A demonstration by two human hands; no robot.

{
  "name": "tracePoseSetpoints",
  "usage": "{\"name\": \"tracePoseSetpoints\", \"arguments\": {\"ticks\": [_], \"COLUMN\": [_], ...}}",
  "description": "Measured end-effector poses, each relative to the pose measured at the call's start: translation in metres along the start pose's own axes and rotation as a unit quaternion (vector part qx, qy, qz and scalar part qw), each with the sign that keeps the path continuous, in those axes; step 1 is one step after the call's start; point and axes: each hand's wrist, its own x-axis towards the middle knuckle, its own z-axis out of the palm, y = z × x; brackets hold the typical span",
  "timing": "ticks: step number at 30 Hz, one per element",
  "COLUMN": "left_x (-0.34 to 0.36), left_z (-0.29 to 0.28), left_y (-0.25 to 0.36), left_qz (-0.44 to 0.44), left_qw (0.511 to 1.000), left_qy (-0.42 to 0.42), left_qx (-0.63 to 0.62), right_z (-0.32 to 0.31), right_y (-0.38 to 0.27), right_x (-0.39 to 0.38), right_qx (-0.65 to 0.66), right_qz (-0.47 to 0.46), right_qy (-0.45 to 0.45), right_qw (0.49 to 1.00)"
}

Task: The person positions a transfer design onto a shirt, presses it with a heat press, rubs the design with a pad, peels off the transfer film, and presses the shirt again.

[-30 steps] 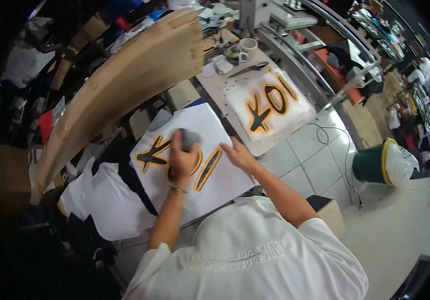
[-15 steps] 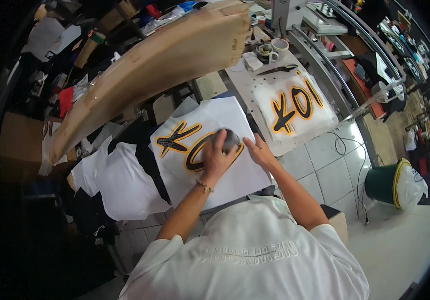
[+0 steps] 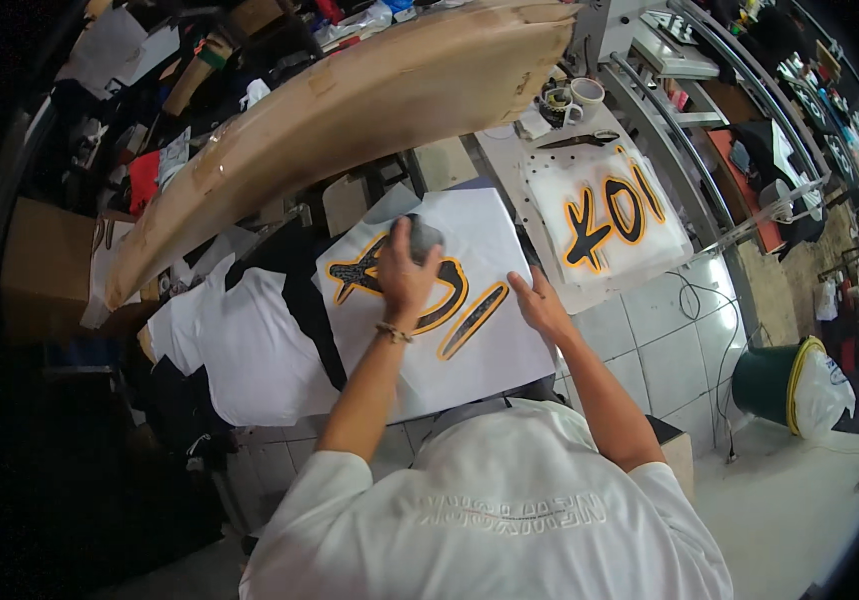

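Left hand (image 3: 412, 278) clamped on a rounded grey pad (image 3: 426, 241), fingers on one side and thumb on the other, over the upper part of the white sheet (image 3: 500, 375), taken here as landmark. Right hand (image 3: 543, 304) touches the sheet's right edge, fingers pointing away from the body; cannot tell whether they are closed on that edge. Sheet bears black lettering (image 3: 472, 322) outlined in orange, partly covered by the left hand and wrist; a beaded bracelet (image 3: 394, 332) is on that wrist. Left of the sheet, just beside it: black cloth (image 3: 308, 312), then a white T-shirt (image 3: 250, 345), spread out. Right of the sheet and farther from the body: a pale board (image 3: 590, 292) carrying a white stack (image 3: 556, 190) with similar black-and-orange lettering (image 3: 620, 215). On the same board, beyond the stack from the sheet, dark-handled scissors (image 3: 580, 141) and a white mug (image 3: 587, 92). Above and left of the sheet, a long brown panel (image 3: 340, 120), appearing curved. Well to the right of the sheet, a green bucket (image 3: 762, 382) with yellow rim, tilted, white plastic bag (image 3: 825, 395) at its mouth.
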Motion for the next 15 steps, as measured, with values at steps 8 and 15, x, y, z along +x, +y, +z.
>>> {"name": "tracePoseSetpoints", "arguments": {"ticks": [8, 15], "left_x": [0.008, 0.034], "left_z": [0.004, -0.046], "left_y": [-0.005, -0.070], "left_qz": [-0.072, -0.137], "left_qw": [0.996, 0.987], "left_qy": [0.031, 0.076], "left_qx": [0.037, 0.039], "right_z": [0.006, 0.003], "right_y": [0.011, 0.004], "right_x": [0.009, 0.004], "right_qx": [0.024, 0.000], "right_qz": [-0.012, -0.003], "right_qy": [0.000, -0.002], "right_qw": [1.000, 1.000]}}
